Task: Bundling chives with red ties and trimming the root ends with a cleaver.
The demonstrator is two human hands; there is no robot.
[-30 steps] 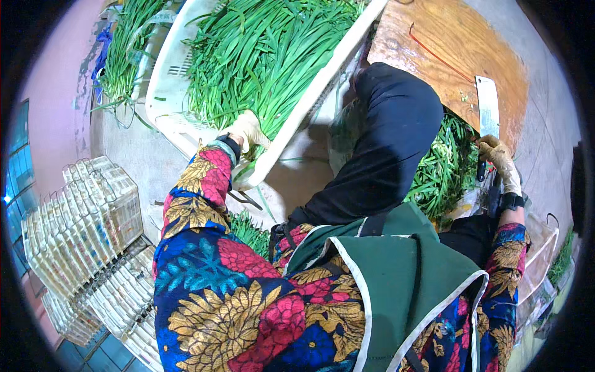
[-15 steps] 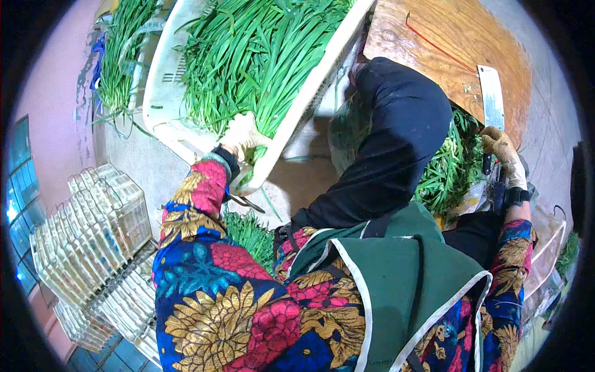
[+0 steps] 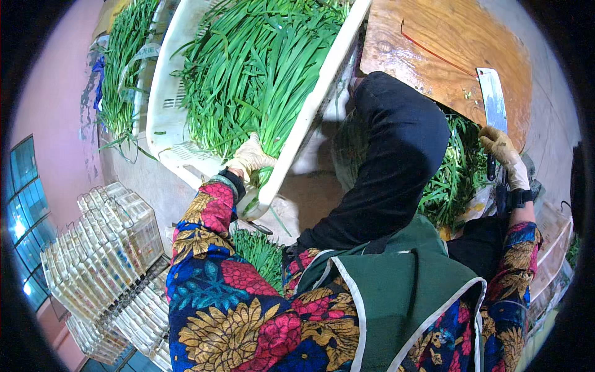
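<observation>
My left hand (image 3: 251, 156), in a pale glove, is closed around the base of a bunch of garlic chives (image 3: 263, 80) at the near end of a white plastic crate (image 3: 313, 108). Long green leaves fan away from it and fill the crate. At the right, my gloved right hand (image 3: 505, 155) grips a cleaver (image 3: 493, 99) where blade meets handle. The broad blade points away from me and rests over the near right edge of a wooden board (image 3: 434, 37). Part of the black handle shows below my fingers.
A thin red strip (image 3: 437, 53) lies on the board. Cut greens (image 3: 455, 167) are heaped below its near edge. My bent leg (image 3: 396, 136) stands between crate and board. More chives (image 3: 127, 68) lie at far left, and stacked white crates (image 3: 102, 248) stand at near left.
The whole view has shifted slightly. My left hand stays at the crate's near end, its wrist and fingers turned a little. My right hand keeps its hold on the cleaver.
</observation>
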